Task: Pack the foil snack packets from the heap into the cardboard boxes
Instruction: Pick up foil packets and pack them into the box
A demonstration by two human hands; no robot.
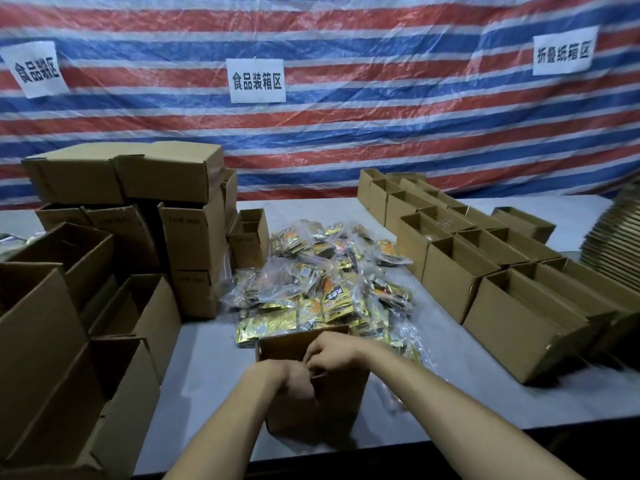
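Note:
A heap of gold foil snack packets (322, 282), many in clear plastic bags, lies in the middle of the table. Just in front of the heap stands a small cardboard box (332, 403) near the table's front edge. Both my hands are at its top. My left hand (294, 379) curls its fingers over the box's near top edge. My right hand (329, 353) is beside it, its fingers bent down at the same spot on the box top. What the fingertips hold is hidden, and so is the box's inside.
Closed boxes (138, 181) are stacked at the back left, with open boxes (104, 341) in front of them. Rows of open boxes (519, 306) fill the right side. Flat folded cartons (613, 244) are piled far right. A striped tarp with paper signs hangs behind the grey table (207, 368).

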